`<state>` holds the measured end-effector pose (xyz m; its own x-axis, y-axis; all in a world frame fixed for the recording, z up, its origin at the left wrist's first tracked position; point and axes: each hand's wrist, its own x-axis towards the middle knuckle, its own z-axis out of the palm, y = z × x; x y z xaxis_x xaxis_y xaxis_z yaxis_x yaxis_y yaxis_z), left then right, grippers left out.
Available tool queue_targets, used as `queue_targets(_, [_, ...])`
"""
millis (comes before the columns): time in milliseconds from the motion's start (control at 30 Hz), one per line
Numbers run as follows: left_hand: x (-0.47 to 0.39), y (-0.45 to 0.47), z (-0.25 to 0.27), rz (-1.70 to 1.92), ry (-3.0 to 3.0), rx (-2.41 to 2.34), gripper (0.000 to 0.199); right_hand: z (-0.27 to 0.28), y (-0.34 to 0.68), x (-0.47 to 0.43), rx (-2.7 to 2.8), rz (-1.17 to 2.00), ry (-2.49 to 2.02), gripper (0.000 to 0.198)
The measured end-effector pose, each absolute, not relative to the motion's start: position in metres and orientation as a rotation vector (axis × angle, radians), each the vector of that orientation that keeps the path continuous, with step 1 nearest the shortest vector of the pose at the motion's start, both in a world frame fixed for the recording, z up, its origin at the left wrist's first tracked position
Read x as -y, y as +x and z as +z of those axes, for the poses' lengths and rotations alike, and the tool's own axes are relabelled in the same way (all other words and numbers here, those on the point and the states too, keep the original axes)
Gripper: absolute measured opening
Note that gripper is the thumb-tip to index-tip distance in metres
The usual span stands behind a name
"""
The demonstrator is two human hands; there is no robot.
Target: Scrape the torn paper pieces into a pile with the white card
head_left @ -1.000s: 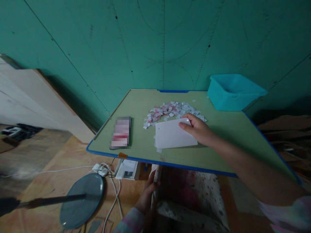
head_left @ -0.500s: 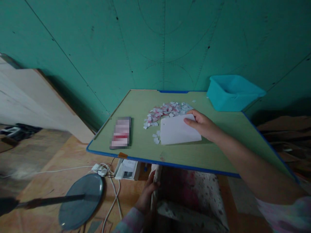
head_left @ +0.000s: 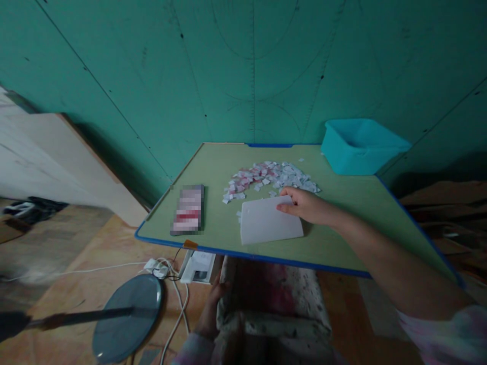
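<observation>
My right hand (head_left: pixel 300 204) pinches the upper right edge of a white flat sheet (head_left: pixel 268 220) with a small hole near one corner. The sheet is over the near part of the green tabletop (head_left: pixel 335 243). Behind it, many small white and pinkish paper scraps (head_left: pixel 266 174) form a curved heap, and a few more peek out at the sheet's left edge. Below the table's front edge, my left hand (head_left: pixel 213 306) is closed round the left rim of a paint-spattered bin (head_left: pixel 304 299), its fingers partly hidden.
A turquoise bin (head_left: pixel 359 152) stands at the table's back right corner. On the left lies a phone (head_left: pixel 188 210) with a blurred screen. White cables (head_left: pixel 178 294), an open white box (head_left: pixel 200 266) and a grey round base (head_left: pixel 129 319) are on the floor below.
The white sheet and my right hand have come nearer to the table's front edge and a little left, uncovering more scraps behind. My left hand and the spattered bin have shifted left.
</observation>
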<state>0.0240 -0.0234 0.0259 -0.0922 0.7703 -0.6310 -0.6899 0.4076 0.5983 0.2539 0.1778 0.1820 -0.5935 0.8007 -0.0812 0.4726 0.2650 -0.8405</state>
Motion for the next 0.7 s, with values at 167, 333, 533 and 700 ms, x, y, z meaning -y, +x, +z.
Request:
queue_targets(167, [0.026,0.012,0.027,1.261,0.003,-1.121,0.035,0.187,0.252,-0.174,2.342,1.162,-1.134,0.025])
queue_targets(333, [0.025,0.020,0.035,1.159,0.021,-0.992,0.034,0.193,0.252,-0.170,2.456,1.143,-1.082,0.024])
queue_targets(533, [0.025,0.025,0.035,1.140,-0.062,-0.941,0.045,0.194,0.254,-0.171,2.380,1.185,-1.056,0.024])
queue_targets(700, [0.025,0.024,0.030,1.207,-0.010,-1.091,0.029,0.192,0.256,-0.177,2.145,1.035,-1.151,0.024])
